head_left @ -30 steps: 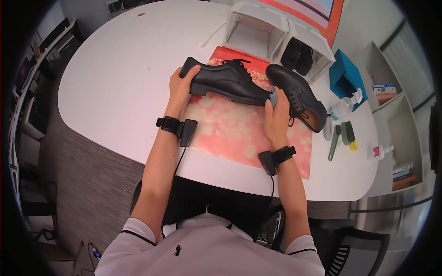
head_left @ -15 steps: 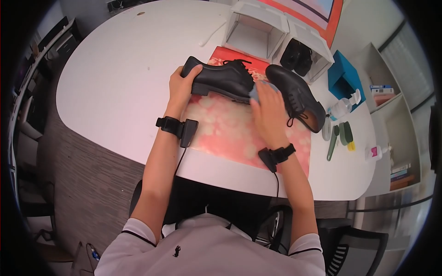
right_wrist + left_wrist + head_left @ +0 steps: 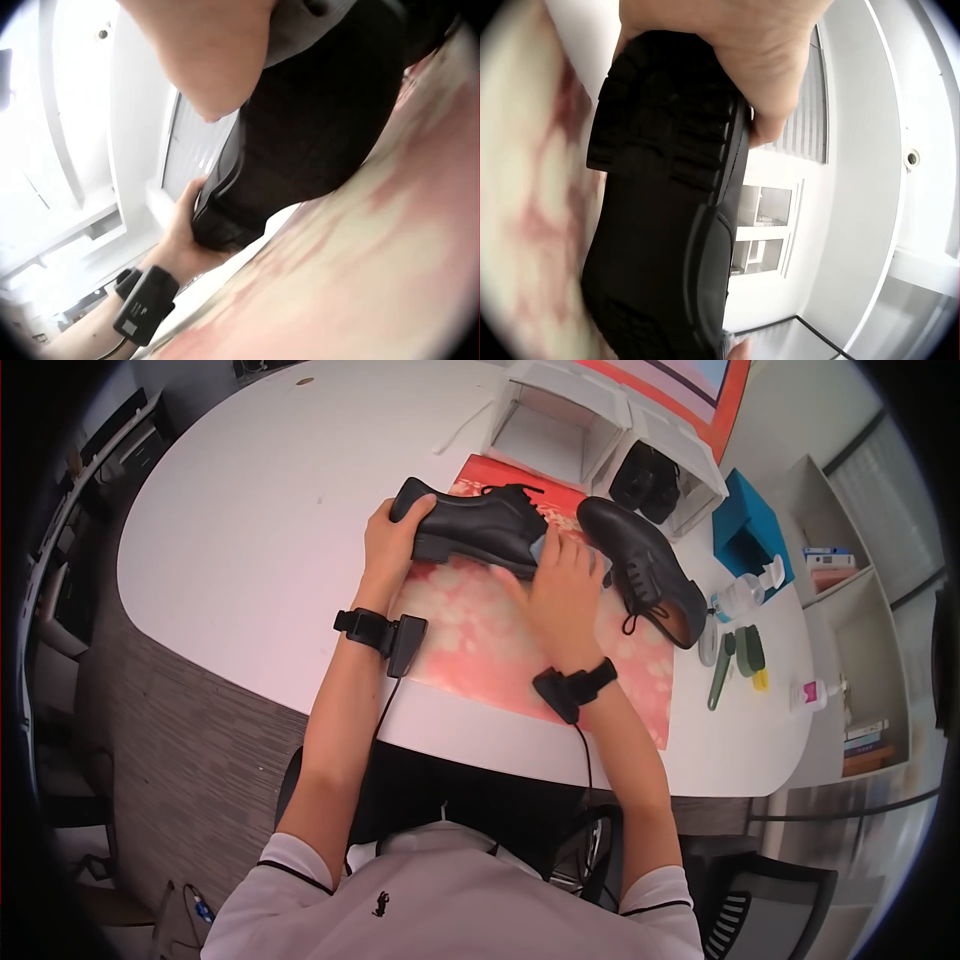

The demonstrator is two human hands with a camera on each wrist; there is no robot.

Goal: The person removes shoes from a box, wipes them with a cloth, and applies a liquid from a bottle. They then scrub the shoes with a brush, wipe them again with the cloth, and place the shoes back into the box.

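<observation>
My left hand (image 3: 390,550) grips a black lace-up leather shoe (image 3: 475,528) by the heel, thumb over the back. The shoe is tilted on its side above a pink floral mat (image 3: 460,625), its toe pointing right. In the left wrist view the ridged sole (image 3: 660,180) shows beneath the palm. At the toe, my right hand (image 3: 565,600) holds a grey-blue cloth (image 3: 538,547) against the leather, the fingers lying over the front of the shoe. The cloth (image 3: 296,34) also shows under that hand in the right wrist view. A matching shoe (image 3: 635,550) stands right of it.
Behind the mat are two white boxes, one open (image 3: 555,435), the other holding black shoes (image 3: 645,485). On the right are a blue box (image 3: 745,520), a pump bottle (image 3: 738,598), a green-handled brush (image 3: 721,672), a green brush (image 3: 749,650) and a pink-labelled bottle (image 3: 808,695).
My right hand has slid the cloth leftward from the toe tip over the front of the shoe. My left hand keeps its grip on the heel, nearly still.
</observation>
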